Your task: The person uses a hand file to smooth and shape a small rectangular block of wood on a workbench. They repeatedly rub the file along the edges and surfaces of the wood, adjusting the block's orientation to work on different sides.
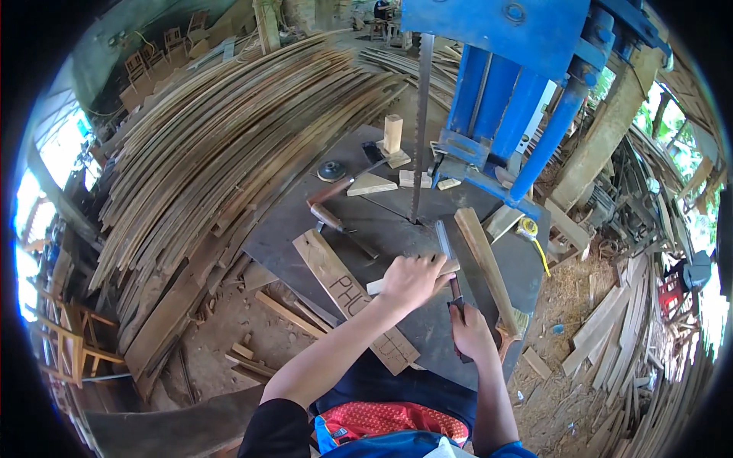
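With the left hand (411, 279) pressing down on a small wood strip (376, 286) at the bench's (290, 229) six o'clock edge, the right hand (469, 332) is gripping a metal file (446, 248), which is probably wanting flat, steady strokes, clear of the saw blade (421, 122) at twelve o'clock.

Blue bandsaw frame (527, 46), stacked curved wood slats (229, 137), yellow tape measure (528, 227), hammer (330, 217), chairs (141, 65)
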Tool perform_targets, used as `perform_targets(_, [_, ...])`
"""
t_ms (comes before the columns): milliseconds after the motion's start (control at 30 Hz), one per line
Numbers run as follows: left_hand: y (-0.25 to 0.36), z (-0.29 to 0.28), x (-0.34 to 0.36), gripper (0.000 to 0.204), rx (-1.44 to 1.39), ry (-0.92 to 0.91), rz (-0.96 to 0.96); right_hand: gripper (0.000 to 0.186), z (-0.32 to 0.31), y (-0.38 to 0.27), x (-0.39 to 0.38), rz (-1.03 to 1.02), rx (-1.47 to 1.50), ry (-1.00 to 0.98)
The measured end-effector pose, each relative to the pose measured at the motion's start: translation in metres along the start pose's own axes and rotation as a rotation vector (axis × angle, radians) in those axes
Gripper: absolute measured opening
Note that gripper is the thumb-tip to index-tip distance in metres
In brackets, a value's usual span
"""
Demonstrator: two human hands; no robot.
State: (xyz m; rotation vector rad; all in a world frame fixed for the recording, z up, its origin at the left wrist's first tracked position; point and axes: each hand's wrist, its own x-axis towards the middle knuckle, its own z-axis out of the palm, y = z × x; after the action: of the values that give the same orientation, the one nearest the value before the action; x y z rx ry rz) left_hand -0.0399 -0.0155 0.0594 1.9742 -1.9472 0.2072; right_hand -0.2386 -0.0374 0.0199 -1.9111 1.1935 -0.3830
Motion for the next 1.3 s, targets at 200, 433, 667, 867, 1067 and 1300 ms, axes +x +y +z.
perform_targets(200, [-0.022, -0.001, 0.013, 0.050, -0.010, -0.012, -0.120, 0.026, 0.017, -0.022, -0.041, -0.202, -0.146, 0.089])
perform_targets(433, [-0.003, 0.008, 0.004, 0.050, -0.006, -0.027, 0.072, 0.026, 0.022, -0.019, -0.001, -0.174, -0.098, 0.092])
perform_targets(667, [-0.015, 0.000, 0.007, 0.047, -0.054, -0.033, -0.021, 0.025, 0.020, -0.009, -0.035, -0.172, 0.017, 0.050])
perform_targets(867, [-0.009, -0.008, -0.002, 0.047, -0.039, -0.116, 0.091, 0.026, 0.024, -0.015, -0.012, -0.240, -0.049, 0.112])
perform_targets(1067, [-0.032, -0.016, 0.007, 0.044, -0.126, -0.118, -0.196, 0.024, 0.037, -0.021, -0.039, -0.207, -0.015, 0.078])
perform_targets(1300, [-0.021, -0.002, -0.008, 0.041, -0.037, -0.033, 0.129, 0.022, 0.025, -0.028, -0.022, -0.276, -0.029, 0.110])
